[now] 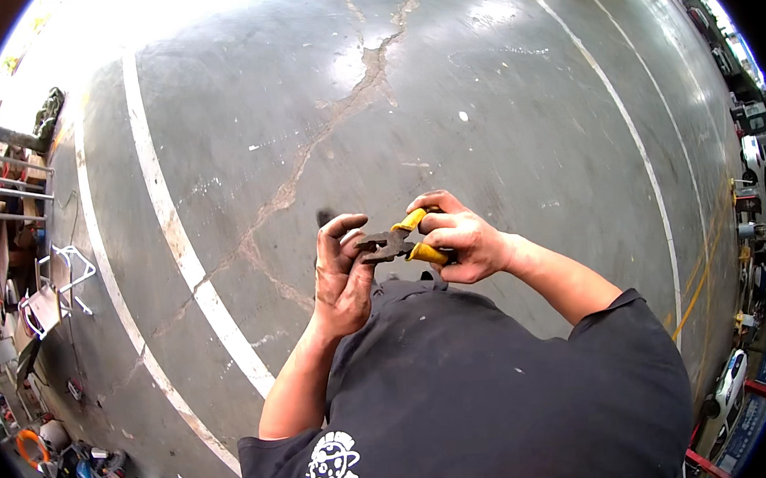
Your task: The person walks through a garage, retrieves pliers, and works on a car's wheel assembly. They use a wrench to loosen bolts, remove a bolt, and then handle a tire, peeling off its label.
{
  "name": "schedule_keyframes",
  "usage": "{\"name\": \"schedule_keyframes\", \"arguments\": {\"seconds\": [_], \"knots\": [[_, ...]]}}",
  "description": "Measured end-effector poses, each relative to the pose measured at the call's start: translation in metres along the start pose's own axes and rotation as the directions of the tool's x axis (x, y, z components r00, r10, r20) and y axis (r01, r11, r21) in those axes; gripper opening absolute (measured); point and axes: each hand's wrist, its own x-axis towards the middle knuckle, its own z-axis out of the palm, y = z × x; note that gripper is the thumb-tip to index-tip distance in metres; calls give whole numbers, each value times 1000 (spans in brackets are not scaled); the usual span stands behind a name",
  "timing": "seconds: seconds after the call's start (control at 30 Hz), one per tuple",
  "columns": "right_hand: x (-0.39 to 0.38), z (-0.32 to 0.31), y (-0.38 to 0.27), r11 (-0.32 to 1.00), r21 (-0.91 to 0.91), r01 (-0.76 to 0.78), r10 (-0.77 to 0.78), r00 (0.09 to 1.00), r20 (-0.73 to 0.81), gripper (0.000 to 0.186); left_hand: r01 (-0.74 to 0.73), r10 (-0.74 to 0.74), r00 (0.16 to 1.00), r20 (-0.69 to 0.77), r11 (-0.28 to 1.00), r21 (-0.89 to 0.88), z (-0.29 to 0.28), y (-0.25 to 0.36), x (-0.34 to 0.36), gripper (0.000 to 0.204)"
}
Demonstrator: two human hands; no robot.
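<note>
The bare left forearm [302,378] slants steeply upward, wrist nearly straight; at its top, the bare left hand [336,279] with dark-smudged fingertips stands upright, fingers bent, facing its partner; across from it, the bare right forearm [561,273] angles in toward the middle from the short black sleeve [625,316]; the bare right hand [473,242] curls inward, fingers hooked into a grip; both hands sit nearly level, close together, out front of the chest!

Head camera: left fisheye on your head | faces: down past your dark shirt [515,391] | near: your left hand [341,279] and right hand [470,242], mid-frame | farther: grey floor [502,137], upper frame
</note>
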Motion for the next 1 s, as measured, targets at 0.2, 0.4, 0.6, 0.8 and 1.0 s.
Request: {"name": "schedule_keyframes", "arguments": {"seconds": [0.2, 0.4, 0.6, 0.8, 1.0], "knots": [[124, -54, 127, 999, -34, -16, 13, 998, -69, 28, 17, -7, 998, 65, 988, -157, -86, -27, 181, 41], [236, -143, 228, 994, -69, -85, 69, 976, -205, 33, 41, -20, 979, 202, 994, -104, -137, -6, 379, 41], [313, -204, 337, 943, 232, -238, 287, 935, -207, 35, 126, -122, 987, 106, 991, -38, -171, -18, 541, 35], [410, -288, 473, 935, 264, -236, 278, 951, -137, 39, 56, -54, 997, -59, 998, 40, -214, -46, 716, 31], [521, -386, 576, 967, 179, -180, 200, 975, -99, 40, -7, 34, 991, -128, 978, 207, -253, -20, 873, 30]]}}
